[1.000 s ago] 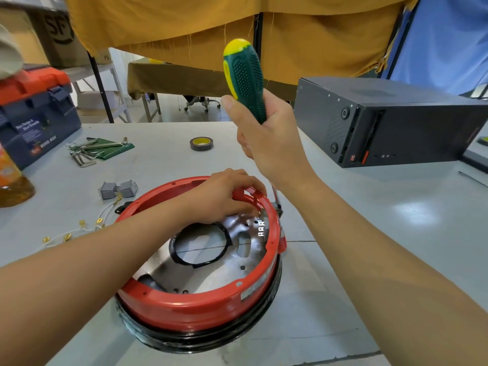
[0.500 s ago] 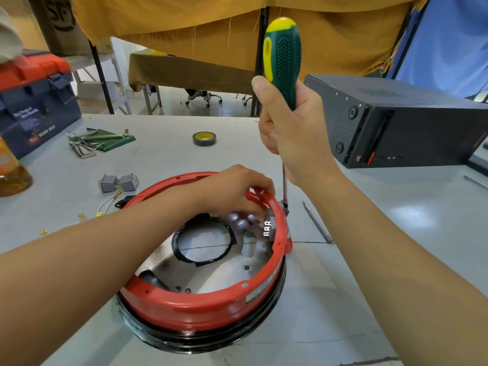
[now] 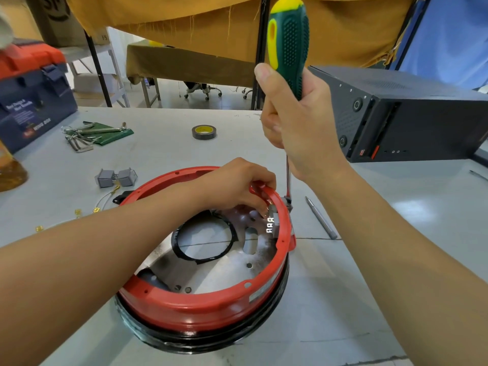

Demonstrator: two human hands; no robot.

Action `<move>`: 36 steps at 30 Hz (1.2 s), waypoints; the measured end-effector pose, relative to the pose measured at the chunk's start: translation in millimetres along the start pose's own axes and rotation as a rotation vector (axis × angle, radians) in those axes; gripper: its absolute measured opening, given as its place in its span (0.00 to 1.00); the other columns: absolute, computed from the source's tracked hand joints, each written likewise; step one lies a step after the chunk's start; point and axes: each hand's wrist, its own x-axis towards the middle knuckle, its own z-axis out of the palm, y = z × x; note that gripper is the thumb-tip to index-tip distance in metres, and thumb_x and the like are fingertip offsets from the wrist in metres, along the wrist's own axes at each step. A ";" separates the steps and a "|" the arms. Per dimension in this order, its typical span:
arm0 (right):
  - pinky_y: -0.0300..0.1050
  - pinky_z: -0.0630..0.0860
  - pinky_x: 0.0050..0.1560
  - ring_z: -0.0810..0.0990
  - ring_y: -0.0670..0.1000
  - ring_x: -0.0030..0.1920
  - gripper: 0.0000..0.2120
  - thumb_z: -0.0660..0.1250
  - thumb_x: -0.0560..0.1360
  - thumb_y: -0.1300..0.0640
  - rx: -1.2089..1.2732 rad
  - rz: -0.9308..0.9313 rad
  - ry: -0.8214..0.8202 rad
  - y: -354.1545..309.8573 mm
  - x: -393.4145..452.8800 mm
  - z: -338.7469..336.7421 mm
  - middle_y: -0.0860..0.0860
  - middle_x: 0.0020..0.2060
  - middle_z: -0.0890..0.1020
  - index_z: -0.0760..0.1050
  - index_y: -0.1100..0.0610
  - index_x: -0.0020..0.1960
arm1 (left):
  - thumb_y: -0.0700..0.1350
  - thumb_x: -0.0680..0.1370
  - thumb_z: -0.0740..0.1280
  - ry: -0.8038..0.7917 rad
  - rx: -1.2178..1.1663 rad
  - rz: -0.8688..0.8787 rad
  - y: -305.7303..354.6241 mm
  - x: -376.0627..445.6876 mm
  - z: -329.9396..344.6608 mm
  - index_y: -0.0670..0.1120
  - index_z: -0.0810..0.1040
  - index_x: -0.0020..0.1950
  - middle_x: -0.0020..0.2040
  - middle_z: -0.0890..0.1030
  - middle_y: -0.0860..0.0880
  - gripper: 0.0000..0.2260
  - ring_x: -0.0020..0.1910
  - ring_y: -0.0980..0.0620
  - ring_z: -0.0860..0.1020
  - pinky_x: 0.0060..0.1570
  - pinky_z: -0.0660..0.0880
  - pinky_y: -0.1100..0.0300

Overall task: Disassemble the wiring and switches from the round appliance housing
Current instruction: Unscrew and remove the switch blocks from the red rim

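Observation:
The round housing (image 3: 200, 307), red ring over a black base with a metal plate inside, lies on the grey table. My left hand (image 3: 237, 183) reaches over its far rim and its curled fingers pinch a small grey switch part (image 3: 272, 220) with white terminals inside the ring. My right hand (image 3: 295, 128) grips a green and yellow screwdriver (image 3: 287, 40) upright; its shaft comes down to the outer side of the rim beside that part. Two removed grey switches (image 3: 116, 177) with white wires and brass terminals (image 3: 97, 207) lie left of the housing.
A black computer case (image 3: 412, 120) stands at the right. A grey metal rod (image 3: 320, 217) lies right of the housing. A tape roll (image 3: 203, 132), hex keys on a green pouch (image 3: 97, 134) and a blue and red toolbox (image 3: 31, 101) sit farther back and left.
My right hand has carried the screwdriver rightward and stood it upright, its tip now at the rim's outer side. My left hand stays at the switch part.

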 end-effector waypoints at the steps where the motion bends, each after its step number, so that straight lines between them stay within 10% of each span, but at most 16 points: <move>1: 0.32 0.59 0.21 0.60 0.41 0.19 0.13 0.61 0.80 0.63 0.000 -0.001 -0.002 -0.3 -0.3 0.0 0.42 0.22 0.66 0.65 0.55 0.37 | 0.44 0.67 0.75 0.000 0.003 0.002 -0.4 0.4 0.3 0.43 0.79 0.46 0.39 0.78 0.48 0.11 0.39 0.55 0.71 0.39 0.67 0.64; 11: 0.33 0.60 0.21 0.60 0.42 0.20 0.12 0.60 0.80 0.64 0.004 -0.005 -0.018 -3.5 -2.2 0.5 0.42 0.22 0.66 0.67 0.55 0.39 | 0.42 0.68 0.74 -0.018 0.008 -0.018 2.3 -0.2 0.1 0.55 0.69 0.36 0.33 0.73 0.55 0.14 0.35 0.63 0.71 0.34 0.65 0.72; 21: 0.33 0.61 0.21 0.61 0.41 0.20 0.12 0.60 0.80 0.63 0.001 -0.004 0.006 -5.1 -3.1 -0.7 0.43 0.22 0.66 0.66 0.55 0.38 | 0.48 0.71 0.72 -0.098 0.056 0.008 11.2 -12.2 -10.6 0.51 0.77 0.59 0.52 0.77 0.54 0.17 0.52 0.58 0.72 0.54 0.69 0.63; 36: 0.33 0.61 0.21 0.62 0.42 0.20 0.13 0.61 0.80 0.63 -0.014 -0.001 0.030 -5.1 -3.1 -1.6 0.43 0.22 0.66 0.65 0.55 0.38 | 0.48 0.71 0.72 -0.004 0.077 0.071 11.4 -9.8 -3.5 0.45 0.77 0.51 0.43 0.75 0.54 0.12 0.41 0.60 0.70 0.44 0.66 0.73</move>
